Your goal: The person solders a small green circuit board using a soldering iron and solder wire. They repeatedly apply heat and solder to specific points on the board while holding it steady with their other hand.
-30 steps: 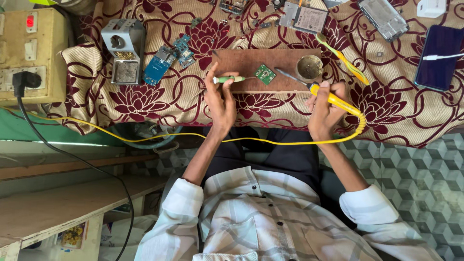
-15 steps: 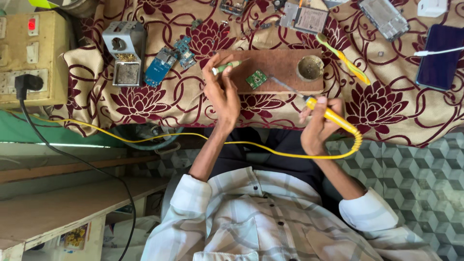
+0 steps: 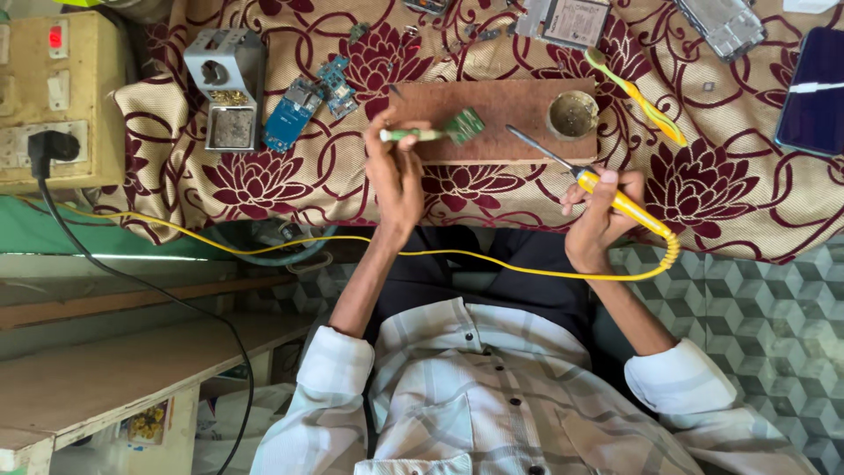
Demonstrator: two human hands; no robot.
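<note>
Nearest us, our right hand (image 3: 598, 220) is closed around the yellow soldering iron (image 3: 615, 195), its dark tip reaching over the near edge of the brown wooden board (image 3: 510, 97). Our left hand (image 3: 396, 171) pinches green-handled tweezers (image 3: 413, 135) holding a small green circuit board (image 3: 464, 125) on that board. Farther on, a round tin (image 3: 572, 113) sits at the board's right end.

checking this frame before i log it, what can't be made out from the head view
- Small green circuit board: its parts are too small to tell apart.
- Left hand: its own fingers hide how it grips the green-handled tool.
- Soldering iron in the right hand: tip too thin to tell its condition.
- Round tin: contents too blurred to tell.
- Dark phone: cut off by the right edge.
</note>
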